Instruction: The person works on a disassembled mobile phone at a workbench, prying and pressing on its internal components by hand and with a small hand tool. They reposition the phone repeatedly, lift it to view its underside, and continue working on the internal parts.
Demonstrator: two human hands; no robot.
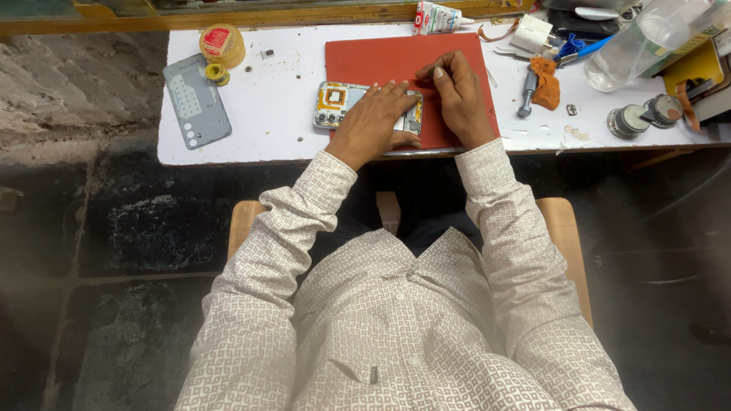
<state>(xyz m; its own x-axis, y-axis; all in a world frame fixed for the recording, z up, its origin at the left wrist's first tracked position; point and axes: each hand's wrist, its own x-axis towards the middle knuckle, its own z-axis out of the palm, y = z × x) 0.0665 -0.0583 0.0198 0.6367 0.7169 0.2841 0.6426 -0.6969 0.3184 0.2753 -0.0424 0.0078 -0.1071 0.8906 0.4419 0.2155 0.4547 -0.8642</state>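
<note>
Patterned sleeves lead to the left hand (373, 122) pressed flat on the opened phone (339, 103), light, stiff and fragile, best held by its edges, on the red mat (381, 61), while the right hand (457, 95) just beside it pinches something too small to tell.

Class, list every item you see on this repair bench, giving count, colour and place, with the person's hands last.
opened phone: 1, silver and orange inside, mat's left edge
mat: 1, red, table centre
back cover: 1, grey, table left
round tin: 1, yellow with red lid, far left
glue tube: 1, white, far edge
screwdriver: 1, grey, right of mat
cloth: 1, orange, beside screwdriver
bottle: 1, clear, far right
left hand: on phone
right hand: pinched, on mat
</note>
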